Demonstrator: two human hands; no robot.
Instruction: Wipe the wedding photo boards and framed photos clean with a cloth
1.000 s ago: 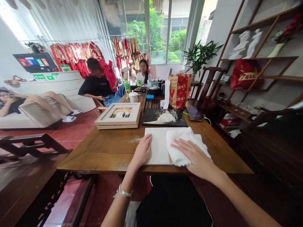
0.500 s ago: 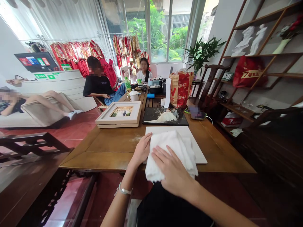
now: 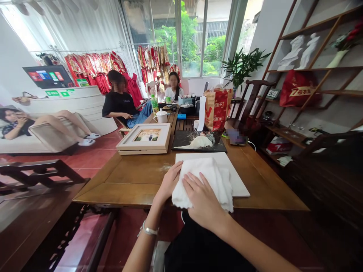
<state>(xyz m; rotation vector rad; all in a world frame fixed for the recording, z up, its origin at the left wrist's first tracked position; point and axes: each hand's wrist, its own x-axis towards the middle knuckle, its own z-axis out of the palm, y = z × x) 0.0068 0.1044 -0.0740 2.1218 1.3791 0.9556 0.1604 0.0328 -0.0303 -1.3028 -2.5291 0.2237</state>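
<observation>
A folded white towel (image 3: pixel 211 172) lies on a white flat board (image 3: pixel 241 187), and its near edge hangs over the front of the table. On top of the towel rests my right hand (image 3: pixel 202 198), laid flat with the fingers spread. My left hand (image 3: pixel 170 181) is against the towel's left edge, fingers stretched forward; its thumb is partly hidden. Beyond the board is a black tray (image 3: pixel 219 141) bearing a white sculpted relief (image 3: pixel 198 142) with loose crumbs around it.
Stacked picture frames (image 3: pixel 144 139) lie at the left of the wooden table (image 3: pixel 121 192). Farther back are a white lidded mug (image 3: pixel 161 116), a paper bag (image 3: pixel 218 109) and a phone (image 3: pixel 237 138) with a cable. Two people sit behind the table; another reclines on a sofa (image 3: pixel 48 138).
The towel's near edge has shifted slightly left and up, with my right hand still flat on it. My left hand keeps nearly the same place. The whole view has tilted a little.
</observation>
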